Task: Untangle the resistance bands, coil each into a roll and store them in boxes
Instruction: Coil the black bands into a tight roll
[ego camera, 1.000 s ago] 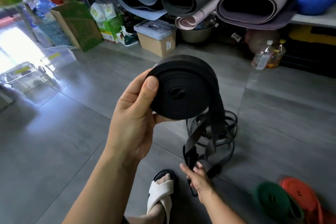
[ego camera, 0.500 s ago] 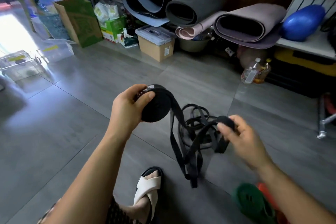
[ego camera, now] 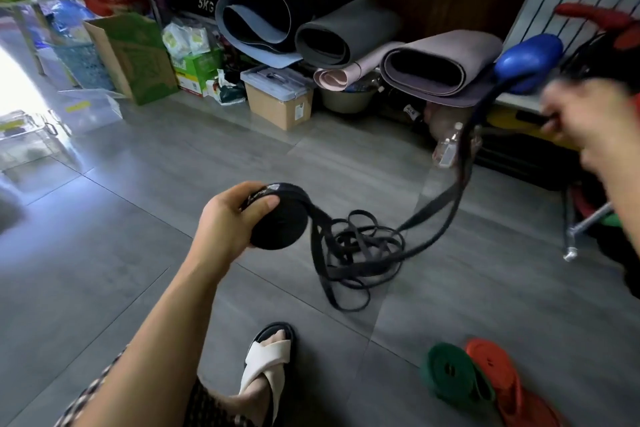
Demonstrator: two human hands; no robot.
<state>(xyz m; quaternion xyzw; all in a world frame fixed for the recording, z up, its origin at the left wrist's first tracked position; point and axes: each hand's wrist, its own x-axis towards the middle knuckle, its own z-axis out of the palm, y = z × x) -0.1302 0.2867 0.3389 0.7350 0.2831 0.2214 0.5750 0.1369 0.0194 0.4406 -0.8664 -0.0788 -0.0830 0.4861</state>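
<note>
My left hand [ego camera: 231,220] grips a partly wound black roll [ego camera: 283,222] of resistance band at mid-frame, thumb across its face. From the roll the loose black band [ego camera: 360,253] drops into a tangled heap on the grey floor, then rises in a long strand to the upper right. There my right hand [ego camera: 585,114], blurred by motion, pinches that strand high and far out. A coiled green band [ego camera: 450,374] and a coiled orange-red band [ego camera: 498,378] lie side by side on the floor at the lower right.
Clear plastic boxes [ego camera: 83,109] stand at the far left by a bright doorway. Rolled mats [ego camera: 346,38], a lidded tan box [ego camera: 278,97], a green carton [ego camera: 138,52] and a blue ball [ego camera: 530,59] line the back. My sandalled foot [ego camera: 266,364] is at the bottom.
My right hand rose from near the floor and swung far up and right, drawing a strand of black band out of the heap. The roll in my left hand dropped lower.
</note>
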